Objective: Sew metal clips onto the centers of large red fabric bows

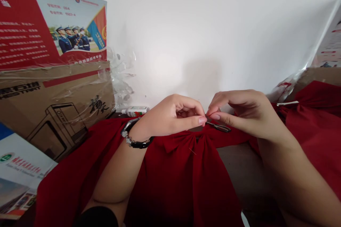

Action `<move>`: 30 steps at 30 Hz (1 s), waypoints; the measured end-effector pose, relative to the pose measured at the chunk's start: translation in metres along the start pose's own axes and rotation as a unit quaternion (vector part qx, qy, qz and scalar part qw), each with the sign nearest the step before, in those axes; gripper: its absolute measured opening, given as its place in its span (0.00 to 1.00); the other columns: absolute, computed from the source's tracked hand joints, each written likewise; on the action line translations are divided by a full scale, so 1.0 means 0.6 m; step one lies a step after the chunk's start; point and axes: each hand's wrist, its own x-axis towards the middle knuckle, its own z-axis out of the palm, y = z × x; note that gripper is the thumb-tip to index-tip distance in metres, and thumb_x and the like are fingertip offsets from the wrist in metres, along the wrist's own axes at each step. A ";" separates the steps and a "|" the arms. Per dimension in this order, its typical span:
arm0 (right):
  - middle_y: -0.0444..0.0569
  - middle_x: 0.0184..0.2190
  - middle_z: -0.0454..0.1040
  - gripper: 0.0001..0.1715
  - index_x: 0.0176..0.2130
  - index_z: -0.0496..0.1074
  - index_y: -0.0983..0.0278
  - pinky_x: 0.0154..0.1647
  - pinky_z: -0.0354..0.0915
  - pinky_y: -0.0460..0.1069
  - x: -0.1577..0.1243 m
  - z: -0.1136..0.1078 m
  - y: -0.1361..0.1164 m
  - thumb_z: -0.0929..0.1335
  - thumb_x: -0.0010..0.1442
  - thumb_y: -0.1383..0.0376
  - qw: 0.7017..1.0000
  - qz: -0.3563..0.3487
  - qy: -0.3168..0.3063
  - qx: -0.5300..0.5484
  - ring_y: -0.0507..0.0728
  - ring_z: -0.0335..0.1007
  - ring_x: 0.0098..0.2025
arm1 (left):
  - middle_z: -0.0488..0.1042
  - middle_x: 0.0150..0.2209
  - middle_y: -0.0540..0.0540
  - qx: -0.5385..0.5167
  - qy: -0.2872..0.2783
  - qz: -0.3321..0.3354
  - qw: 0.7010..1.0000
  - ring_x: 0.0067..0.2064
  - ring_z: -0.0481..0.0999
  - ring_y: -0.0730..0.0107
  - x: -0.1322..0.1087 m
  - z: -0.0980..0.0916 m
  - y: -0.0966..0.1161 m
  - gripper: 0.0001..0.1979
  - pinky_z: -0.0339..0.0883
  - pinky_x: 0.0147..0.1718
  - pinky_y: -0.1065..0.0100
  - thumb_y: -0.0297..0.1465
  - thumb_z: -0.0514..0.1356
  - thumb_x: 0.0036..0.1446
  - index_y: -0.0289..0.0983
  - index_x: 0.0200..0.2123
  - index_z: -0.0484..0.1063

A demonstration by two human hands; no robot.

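My left hand (183, 115) and my right hand (237, 110) meet fingertip to fingertip above the red cloth (170, 181). Each is closed in a pinch; whatever lies between the fingers is too small to make out. Just under the fingertips, a dark looped object (222, 128), maybe a scissors handle, lies partly hidden on the cloth. The fabric is gathered into a bow-like knot, with tails hanging toward me. A thin, pale needle-like line (192, 151) shows against its folds. On my left wrist are a black band and a bracelet (129, 136).
Behind my left hand, a white bottle (135, 110) lies by the white wall (160, 42). A cardboard box (77, 113) stands at left beneath a printed board (66, 25). More red fabric (314, 124) is heaped at right, bearing a small white strip (287, 103).
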 end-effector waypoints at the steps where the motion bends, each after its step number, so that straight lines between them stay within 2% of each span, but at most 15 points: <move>1: 0.46 0.27 0.75 0.07 0.32 0.77 0.61 0.28 0.64 0.47 0.000 0.000 0.000 0.71 0.55 0.60 1.000 0.000 0.002 -0.002 0.50 0.67 0.26 | 0.68 0.21 0.51 0.001 0.004 0.001 1.000 0.22 0.63 0.79 0.000 0.000 0.000 0.13 0.58 0.22 0.75 0.38 0.59 0.56 0.33 0.28 0.74; 7: 0.45 0.26 0.75 0.07 0.30 0.77 0.62 0.28 0.65 0.47 0.000 0.001 0.000 0.71 0.55 0.61 1.000 0.012 0.010 0.006 0.50 0.66 0.25 | 0.72 0.25 0.48 0.023 0.020 0.019 0.999 0.25 0.65 0.78 0.002 0.001 -0.009 0.15 0.57 0.23 0.74 0.39 0.57 0.58 0.33 0.31 0.76; 12: 0.44 0.25 0.74 0.04 0.30 0.77 0.62 0.29 0.65 0.47 -0.001 0.002 0.001 0.71 0.55 0.63 0.999 0.016 0.010 0.029 0.49 0.65 0.24 | 0.71 0.24 0.47 0.030 0.033 0.026 0.999 0.24 0.64 0.78 0.001 0.002 -0.010 0.16 0.55 0.22 0.75 0.39 0.57 0.59 0.32 0.32 0.76; 18: 0.45 0.26 0.76 0.07 0.30 0.77 0.61 0.31 0.65 0.49 -0.001 -0.001 0.005 0.72 0.55 0.60 0.999 0.027 0.005 0.025 0.51 0.67 0.25 | 0.71 0.24 0.48 0.028 0.041 0.026 0.998 0.24 0.64 0.78 -0.002 0.003 -0.007 0.15 0.54 0.22 0.75 0.38 0.57 0.59 0.32 0.30 0.75; 23: 0.45 0.28 0.77 0.08 0.34 0.77 0.60 0.33 0.66 0.48 -0.001 -0.005 0.008 0.71 0.56 0.59 0.999 0.014 0.034 0.017 0.52 0.71 0.30 | 0.72 0.24 0.48 0.021 0.036 0.025 0.999 0.25 0.64 0.78 -0.002 0.002 -0.005 0.14 0.56 0.23 0.75 0.37 0.57 0.59 0.32 0.29 0.75; 30: 0.46 0.29 0.77 0.05 0.33 0.77 0.59 0.29 0.66 0.48 -0.002 0.002 0.002 0.71 0.56 0.60 1.000 0.001 0.014 0.011 0.52 0.71 0.30 | 0.72 0.24 0.48 0.008 0.024 0.019 0.999 0.25 0.65 0.78 -0.001 0.004 -0.003 0.15 0.58 0.24 0.75 0.39 0.58 0.57 0.32 0.29 0.75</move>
